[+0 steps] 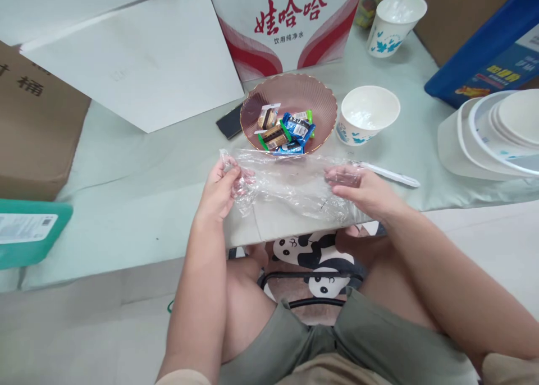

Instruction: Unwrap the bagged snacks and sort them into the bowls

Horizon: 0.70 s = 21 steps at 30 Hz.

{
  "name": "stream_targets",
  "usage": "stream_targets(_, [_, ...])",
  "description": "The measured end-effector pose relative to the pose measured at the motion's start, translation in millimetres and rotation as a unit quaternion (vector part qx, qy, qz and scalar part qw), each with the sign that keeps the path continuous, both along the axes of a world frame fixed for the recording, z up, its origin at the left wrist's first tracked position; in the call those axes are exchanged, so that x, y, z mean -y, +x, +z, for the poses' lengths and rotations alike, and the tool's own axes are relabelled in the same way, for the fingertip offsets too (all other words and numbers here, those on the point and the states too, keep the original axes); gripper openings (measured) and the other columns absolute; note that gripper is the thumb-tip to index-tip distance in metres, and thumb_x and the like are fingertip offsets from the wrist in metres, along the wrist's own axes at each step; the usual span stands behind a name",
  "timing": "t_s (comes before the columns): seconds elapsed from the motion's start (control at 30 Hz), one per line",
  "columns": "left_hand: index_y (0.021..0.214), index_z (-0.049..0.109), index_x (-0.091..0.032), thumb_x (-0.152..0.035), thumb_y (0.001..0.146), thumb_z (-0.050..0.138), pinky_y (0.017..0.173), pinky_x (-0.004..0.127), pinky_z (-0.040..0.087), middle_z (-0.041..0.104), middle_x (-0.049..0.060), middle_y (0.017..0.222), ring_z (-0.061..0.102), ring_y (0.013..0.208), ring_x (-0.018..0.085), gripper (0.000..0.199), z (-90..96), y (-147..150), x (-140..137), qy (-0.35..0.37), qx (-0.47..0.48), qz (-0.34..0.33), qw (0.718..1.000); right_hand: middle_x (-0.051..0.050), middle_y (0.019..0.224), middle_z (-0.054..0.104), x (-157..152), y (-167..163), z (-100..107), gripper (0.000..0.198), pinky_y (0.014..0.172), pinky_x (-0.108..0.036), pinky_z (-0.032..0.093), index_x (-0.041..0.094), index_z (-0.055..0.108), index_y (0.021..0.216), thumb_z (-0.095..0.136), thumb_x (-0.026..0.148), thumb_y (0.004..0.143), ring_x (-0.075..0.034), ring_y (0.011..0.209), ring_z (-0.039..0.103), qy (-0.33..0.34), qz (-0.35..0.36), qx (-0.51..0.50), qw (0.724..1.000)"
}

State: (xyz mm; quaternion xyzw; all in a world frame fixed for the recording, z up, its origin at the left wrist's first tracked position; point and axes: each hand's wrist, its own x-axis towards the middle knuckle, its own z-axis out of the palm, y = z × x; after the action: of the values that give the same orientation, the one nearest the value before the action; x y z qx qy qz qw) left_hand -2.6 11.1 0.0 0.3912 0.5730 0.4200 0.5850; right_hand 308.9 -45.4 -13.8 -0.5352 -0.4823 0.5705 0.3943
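A clear, crinkled plastic bag [295,188] stretches between my hands over the table's front edge. My left hand [221,188] is closed on its left end, with plastic bunched around the fingers. At the other end, my right hand [362,191] has its thumb and fingers curved around the bag, and some film lies over the fingertips. Just beyond the bag stands a pink ribbed bowl [322,101] with a gold rim. Several wrapped snacks [286,131] in blue, green and clear packets lie inside it. A white pen-like stick [391,174] lies beside my right hand.
A paper cup [366,115] stands right of the bowl, another paper cup [393,26] farther back. White tubs [458,132] with stacked cups are at the right, near a blue container [488,48]. Boxes [290,26] line the back. A dark phone-like slab [231,122] lies left of the bowl.
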Motion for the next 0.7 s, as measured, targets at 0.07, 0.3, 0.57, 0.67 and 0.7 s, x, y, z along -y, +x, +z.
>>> stream_targets(0.07, [0.103,0.059,-0.024,-0.039,0.068,0.079,0.036,0.017,0.025,0.074,0.003,0.082,0.071,0.067,0.016,0.044,0.8,-3,1,0.001,0.002,-0.004,1.000,-0.008,0.119,0.072,1,-6,5,0.031,0.096,-0.043,0.053,0.022,0.061,0.075,0.083,0.043,0.067,-0.026,0.110,0.069,-0.015,0.005,0.000,1.000])
stream_targets(0.3, [0.085,0.064,-0.016,-0.038,0.059,0.086,0.040,0.018,0.035,0.071,0.004,0.064,0.066,0.052,0.015,0.040,4.3,-15,5,-0.068,-0.096,-0.133,0.984,0.003,0.062,0.068,-5,-8,8,0.034,0.042,-0.025,0.043,0.027,0.052,0.088,0.078,0.046,0.078,-0.013,0.043,0.058,-0.065,-0.075,-0.007,0.995])
stream_targets(0.57, [0.084,0.064,-0.020,-0.026,0.060,0.078,0.037,0.018,0.041,0.063,-0.004,0.051,0.054,0.037,0.010,0.028,8.9,-20,8,-0.019,-0.008,-0.066,0.998,0.007,0.057,0.060,-2,4,7,0.026,0.040,-0.023,0.038,0.026,0.063,0.089,0.079,0.042,0.075,-0.009,0.042,0.050,0.020,-0.094,-0.085,0.992])
stream_targets(0.67, [0.066,0.062,-0.018,-0.023,0.055,0.078,0.041,0.020,0.046,0.065,-0.001,0.055,0.058,0.043,0.011,0.020,7.5,-23,5,0.000,0.029,-0.051,0.998,0.004,0.064,0.061,-1,9,9,0.021,0.043,-0.024,0.040,0.026,0.063,0.073,0.080,0.038,0.070,-0.010,0.048,0.054,0.041,-0.104,-0.100,0.989])
stream_targets(0.7, [0.063,0.062,-0.018,-0.027,0.055,0.078,0.043,0.022,0.048,0.065,0.001,0.057,0.060,0.046,0.012,0.019,6.9,-24,3,0.006,0.042,-0.050,0.998,0.003,0.065,0.061,0,11,10,0.021,0.044,-0.025,0.041,0.026,0.063,0.070,0.079,0.038,0.070,-0.011,0.050,0.055,0.046,-0.097,-0.091,0.990])
